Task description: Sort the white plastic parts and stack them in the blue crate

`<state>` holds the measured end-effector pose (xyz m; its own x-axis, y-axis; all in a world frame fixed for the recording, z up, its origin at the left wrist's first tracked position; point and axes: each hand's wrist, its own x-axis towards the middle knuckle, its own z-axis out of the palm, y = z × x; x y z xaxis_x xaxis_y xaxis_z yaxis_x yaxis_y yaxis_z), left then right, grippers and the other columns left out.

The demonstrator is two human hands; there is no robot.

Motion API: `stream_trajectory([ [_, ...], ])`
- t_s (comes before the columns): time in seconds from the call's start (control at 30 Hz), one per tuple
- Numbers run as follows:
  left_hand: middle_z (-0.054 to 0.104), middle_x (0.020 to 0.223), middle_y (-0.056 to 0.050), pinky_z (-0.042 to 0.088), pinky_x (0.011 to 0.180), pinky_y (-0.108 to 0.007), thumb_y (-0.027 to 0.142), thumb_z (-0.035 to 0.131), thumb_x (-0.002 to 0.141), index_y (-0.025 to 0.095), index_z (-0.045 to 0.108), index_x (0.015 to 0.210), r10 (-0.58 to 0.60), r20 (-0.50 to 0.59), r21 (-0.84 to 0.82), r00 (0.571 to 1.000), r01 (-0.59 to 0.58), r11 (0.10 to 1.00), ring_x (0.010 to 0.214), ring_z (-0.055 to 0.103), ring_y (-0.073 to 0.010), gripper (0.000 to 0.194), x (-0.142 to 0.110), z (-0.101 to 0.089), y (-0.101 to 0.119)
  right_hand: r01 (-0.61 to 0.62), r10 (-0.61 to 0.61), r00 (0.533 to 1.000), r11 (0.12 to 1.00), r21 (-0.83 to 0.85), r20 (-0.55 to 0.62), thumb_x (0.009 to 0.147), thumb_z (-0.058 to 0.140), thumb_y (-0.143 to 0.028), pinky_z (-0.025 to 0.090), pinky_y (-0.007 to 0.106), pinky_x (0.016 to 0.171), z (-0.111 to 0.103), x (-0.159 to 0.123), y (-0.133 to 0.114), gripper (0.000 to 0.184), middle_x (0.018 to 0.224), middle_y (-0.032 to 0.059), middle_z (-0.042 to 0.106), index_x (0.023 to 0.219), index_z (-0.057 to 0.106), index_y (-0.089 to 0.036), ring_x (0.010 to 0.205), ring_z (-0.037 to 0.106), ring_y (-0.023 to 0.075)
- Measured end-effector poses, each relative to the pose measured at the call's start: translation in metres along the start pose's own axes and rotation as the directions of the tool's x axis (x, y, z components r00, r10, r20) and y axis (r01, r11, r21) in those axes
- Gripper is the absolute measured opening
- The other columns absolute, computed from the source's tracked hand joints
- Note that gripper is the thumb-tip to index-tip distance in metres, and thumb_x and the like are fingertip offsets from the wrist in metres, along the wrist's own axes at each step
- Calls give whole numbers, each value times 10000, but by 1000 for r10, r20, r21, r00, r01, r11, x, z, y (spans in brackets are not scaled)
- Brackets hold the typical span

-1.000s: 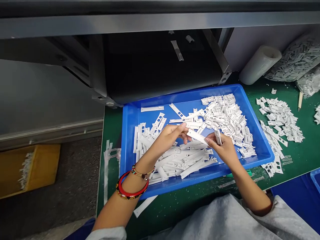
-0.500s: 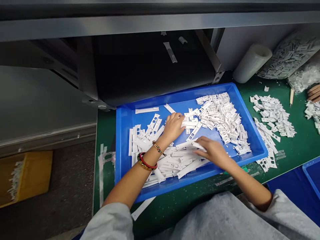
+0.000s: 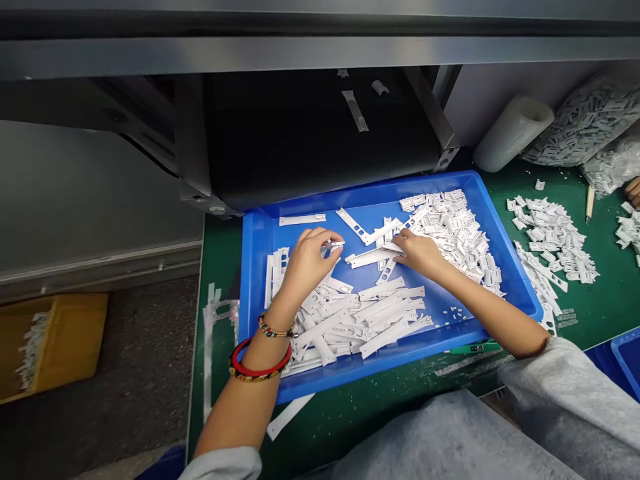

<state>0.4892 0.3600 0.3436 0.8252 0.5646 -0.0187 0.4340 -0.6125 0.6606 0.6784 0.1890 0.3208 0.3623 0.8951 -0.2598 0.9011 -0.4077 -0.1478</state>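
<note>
My left hand (image 3: pixel 310 263) pinches a small white plastic piece (image 3: pixel 336 245) between thumb and fingers above the blue tray (image 3: pixel 360 195). My right hand (image 3: pixel 420 255) lies in the tray's middle, its fingertips on a white plastic strip (image 3: pixel 373 257). Whether they grip it, I cannot tell. Long perforated strips (image 3: pixel 360 321) lie heaped toward the tray's front. A dense mass of short white clips (image 3: pixel 450 230) fills the back right. A red bangle (image 3: pixel 260 360) and a beaded bracelet circle my left wrist.
The tray stands on a green mat (image 3: pixel 615 300), with more white clips (image 3: pixel 553 233) loose to its right. Behind are a film roll (image 3: pixel 513 133), a bag of parts (image 3: pixel 585 120), a black machine opening (image 3: pixel 320 133) and a co-worker's hand (image 3: pixel 634 192). A yellow box (image 3: pixel 55 347) sits low left.
My left hand has moved back left and up, now pinching a small piece. My right hand has slid up from the long strips toward the tray's middle.
</note>
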Motion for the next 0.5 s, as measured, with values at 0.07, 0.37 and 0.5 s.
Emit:
stream_trajectory([
  [0.07, 704, 994, -58, 464, 933, -415, 253, 582, 827, 224, 674, 893, -28, 1, 7, 1000, 28, 1000, 1034, 567, -278, 117, -5, -12, -5, 14, -14, 1000, 999, 45, -4, 816, 723, -280, 346, 278, 574, 4, -1, 2, 256, 1150, 121, 649, 1043, 662, -175, 833, 649, 236],
  [0.37, 630, 1245, -86, 408, 1030, -481, 394, 535, 898, 218, 647, 1091, -29, -19, -48, 999, 28, 998, 1232, 490, -308, 284, -21, -12, 26, 71, -33, 997, 639, 766, -65, 811, 699, -440, 328, 256, 580, -25, -31, -2, 246, 671, -21, 599, 796, 655, -198, 561, 413, 104],
  [0.5, 629, 767, -21, 483, 641, -309, 488, 375, 961, 207, 630, 865, 80, 507, -303, 858, 91, 949, 688, 600, -181, 391, -36, 4, 54, 62, -19, 998, 394, 917, -59, 810, 679, -504, 328, 254, 540, -34, -43, -18, 313, 717, -1, 623, 880, 676, -199, 534, 379, 91],
])
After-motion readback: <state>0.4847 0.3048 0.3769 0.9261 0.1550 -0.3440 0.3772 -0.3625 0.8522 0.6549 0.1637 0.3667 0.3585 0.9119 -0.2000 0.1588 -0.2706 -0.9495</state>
